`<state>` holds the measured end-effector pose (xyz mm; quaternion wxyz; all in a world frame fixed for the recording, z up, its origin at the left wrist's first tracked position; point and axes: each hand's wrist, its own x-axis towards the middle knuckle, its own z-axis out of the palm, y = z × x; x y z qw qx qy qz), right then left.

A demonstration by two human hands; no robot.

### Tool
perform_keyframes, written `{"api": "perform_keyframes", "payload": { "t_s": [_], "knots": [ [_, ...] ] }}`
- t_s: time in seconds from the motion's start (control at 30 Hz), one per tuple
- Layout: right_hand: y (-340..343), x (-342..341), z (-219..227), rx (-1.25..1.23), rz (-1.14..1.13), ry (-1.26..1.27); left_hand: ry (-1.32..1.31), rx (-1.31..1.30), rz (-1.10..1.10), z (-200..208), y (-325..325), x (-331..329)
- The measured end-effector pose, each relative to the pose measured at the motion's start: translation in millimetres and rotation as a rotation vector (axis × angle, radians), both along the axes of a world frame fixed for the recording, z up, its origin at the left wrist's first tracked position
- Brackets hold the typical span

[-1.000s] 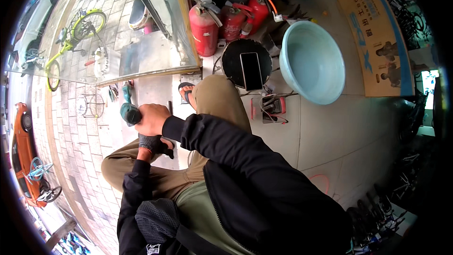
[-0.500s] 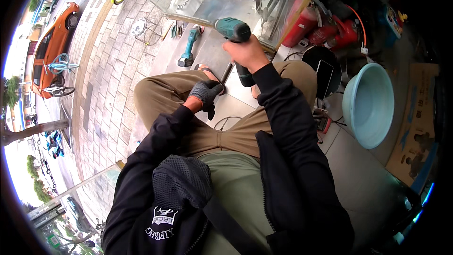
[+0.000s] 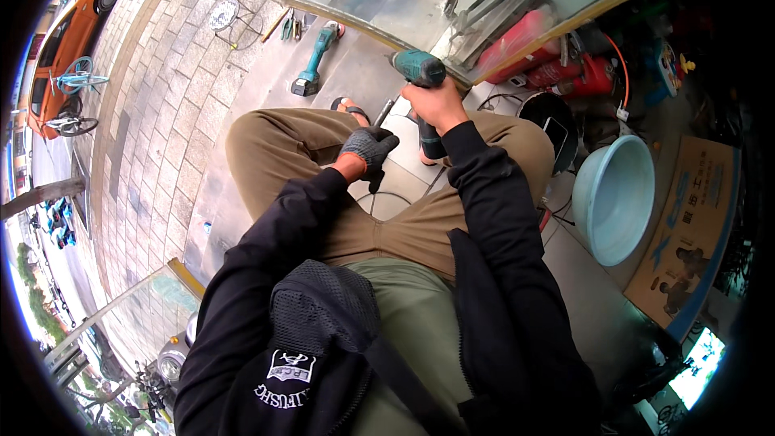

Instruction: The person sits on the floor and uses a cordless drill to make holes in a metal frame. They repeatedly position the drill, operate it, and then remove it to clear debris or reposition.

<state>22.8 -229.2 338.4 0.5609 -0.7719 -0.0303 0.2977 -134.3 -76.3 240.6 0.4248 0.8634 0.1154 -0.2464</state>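
My right hand [image 3: 438, 105] grips the handle of a teal and black cordless drill [image 3: 419, 68], held above the floor between my knees. The drill's nose faces away to the upper left, and its battery base [image 3: 430, 144] shows below the hand. My left hand [image 3: 369, 150], in a dark grey knit glove, is closed around a slim metal rod [image 3: 387, 112]. The rod points up and slightly right, its tip apart from the drill. What the rod belongs to cannot be made out. Ahead on the paving lies a teal angle grinder [image 3: 318, 58], touched by neither hand.
A glass door panel [image 3: 387, 4] stands ahead. Pliers [image 3: 288, 26] and a stool [image 3: 227, 16] are at the far left. On my right are red fire extinguishers [image 3: 553, 73], a phone [image 3: 553, 136] on a round black object, a pale blue basin [image 3: 617, 198] and a cardboard box [image 3: 686, 230].
My left hand has risen slightly, and the rod stands nearer the drill. The drill has moved a little right and down in the picture. The whole view has shifted.
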Motion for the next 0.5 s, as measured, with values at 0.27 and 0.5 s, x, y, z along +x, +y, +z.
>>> {"api": "perform_keyframes", "payload": {
  "t_s": [0.27, 0.5],
  "knots": [
    [6, 9, -89, -0.427, 0.105, -0.013, 0.1, -0.329, 0.879, -57, -30, 37],
    [-15, -14, -192, -0.435, 0.092, -0.137, -0.138, -0.079, 0.58, -16, -40, 75]
  ]
}}
